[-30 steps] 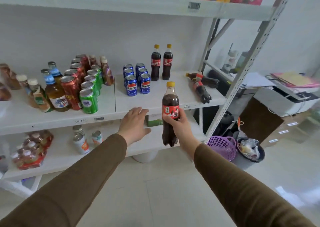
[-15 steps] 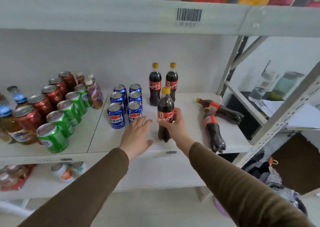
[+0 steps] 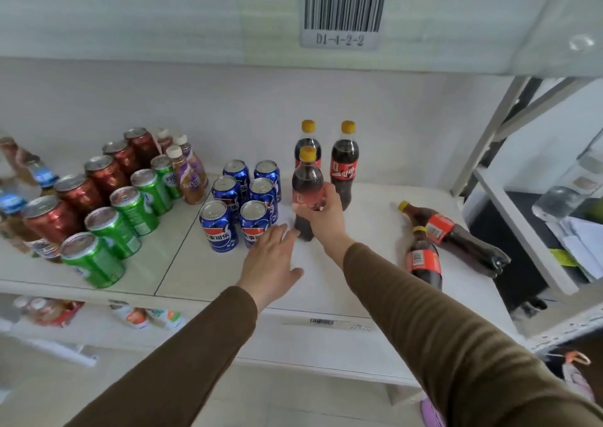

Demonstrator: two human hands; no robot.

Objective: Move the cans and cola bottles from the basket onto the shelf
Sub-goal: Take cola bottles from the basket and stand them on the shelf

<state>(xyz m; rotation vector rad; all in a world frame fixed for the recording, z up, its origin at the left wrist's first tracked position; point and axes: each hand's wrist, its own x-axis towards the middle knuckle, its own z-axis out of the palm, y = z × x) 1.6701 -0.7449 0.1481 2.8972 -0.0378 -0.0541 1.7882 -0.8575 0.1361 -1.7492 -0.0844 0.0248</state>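
Red and green cans (image 3: 107,198): standing at the far left of the shelf (image 3: 182,273) in 2 slanting rows, red behind green, tops up and sorted by colour.
Blue cans (image 3: 243,203): 6 are standing in 2 columns of 3, just left of the bottles, labels facing the near edge so a shopper could read them.
Left hand (image 3: 272,258): lying flat with fingers spread apart and gripping nothing, hovering over or resting on the shelf just in front of the near blue cans; which, I cannot tell. It is likely waiting to steady the row.
Cola bottle (image 3: 306,195): standing upright, or nearly down, on the shelf in front of 2 upright bottles (image 3: 344,165), likely starting a second row.
Right hand (image 3: 321,213): wrapping its fingers around the bottle at the label, keeping it vertical while seating it.
Lying bottles (image 3: 447,247): 2 are lying on their sides at the right, touching each other, probably waiting to be stood up.
Basket: not clearly showing here.
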